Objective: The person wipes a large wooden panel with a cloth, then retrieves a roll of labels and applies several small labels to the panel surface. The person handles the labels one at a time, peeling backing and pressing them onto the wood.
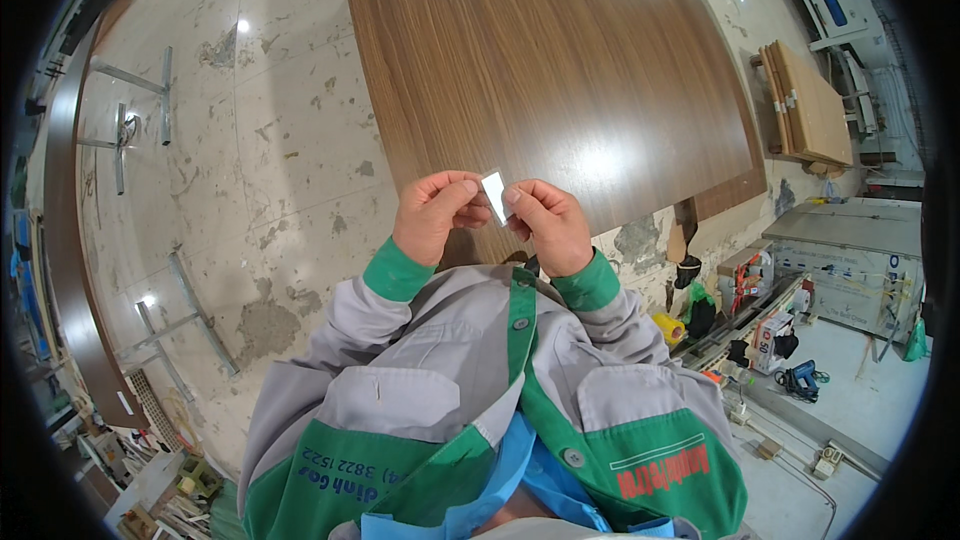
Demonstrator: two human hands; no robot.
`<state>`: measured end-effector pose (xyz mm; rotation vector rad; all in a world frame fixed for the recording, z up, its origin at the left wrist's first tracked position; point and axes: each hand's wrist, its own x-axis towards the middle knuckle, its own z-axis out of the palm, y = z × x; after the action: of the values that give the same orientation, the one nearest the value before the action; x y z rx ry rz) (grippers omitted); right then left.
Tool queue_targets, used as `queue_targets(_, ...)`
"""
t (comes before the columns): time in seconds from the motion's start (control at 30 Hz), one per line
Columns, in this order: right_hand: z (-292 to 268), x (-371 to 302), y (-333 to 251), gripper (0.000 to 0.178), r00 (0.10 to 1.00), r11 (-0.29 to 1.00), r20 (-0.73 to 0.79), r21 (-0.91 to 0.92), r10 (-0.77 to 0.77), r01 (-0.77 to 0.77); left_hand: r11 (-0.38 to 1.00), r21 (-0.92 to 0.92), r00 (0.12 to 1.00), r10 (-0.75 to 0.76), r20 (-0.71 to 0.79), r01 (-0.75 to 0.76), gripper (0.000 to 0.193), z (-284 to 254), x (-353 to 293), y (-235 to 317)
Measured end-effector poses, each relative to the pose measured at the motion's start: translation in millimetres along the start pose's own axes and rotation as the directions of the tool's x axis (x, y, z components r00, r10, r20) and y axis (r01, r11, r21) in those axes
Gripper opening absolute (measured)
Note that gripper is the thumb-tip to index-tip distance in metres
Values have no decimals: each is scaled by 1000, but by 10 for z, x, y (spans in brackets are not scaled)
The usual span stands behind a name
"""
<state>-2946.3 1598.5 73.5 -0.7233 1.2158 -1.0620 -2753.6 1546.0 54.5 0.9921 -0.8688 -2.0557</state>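
Between my two hands is a small flat rectangular piece (494, 196), white and shiny with a clear or greyish edge; I cannot make out its exact kind. My left hand (433, 215) pinches its left side between thumb and fingers. On its right side, my right hand (550, 225) grips it the same way, thumb on top. Both hands are above the near edge of a large brown wood-grain panel (530, 60), close in front of my chest. Some of the fingertips are hidden behind the piece.
Worn, stained floor (280, 140) lies to the left, with metal frame legs (200, 310) and another brown panel (75, 240) beyond. Stacked tan boards (808, 105) stand at the far right. A workbench (850, 410) with a blue power tool (802, 380) is at the lower right.
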Motion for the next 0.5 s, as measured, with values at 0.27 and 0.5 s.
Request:
queue_targets(0.27,87,24,61,21,947,923,200,247,250,-295,987,22,979,153,136,-158,22,86,16,-7)
queue_targets(0.5,48,75,-33,19,998,997,-55,-82,-18,14,959,206,979,204,-16,-196,22,23,-11,74)
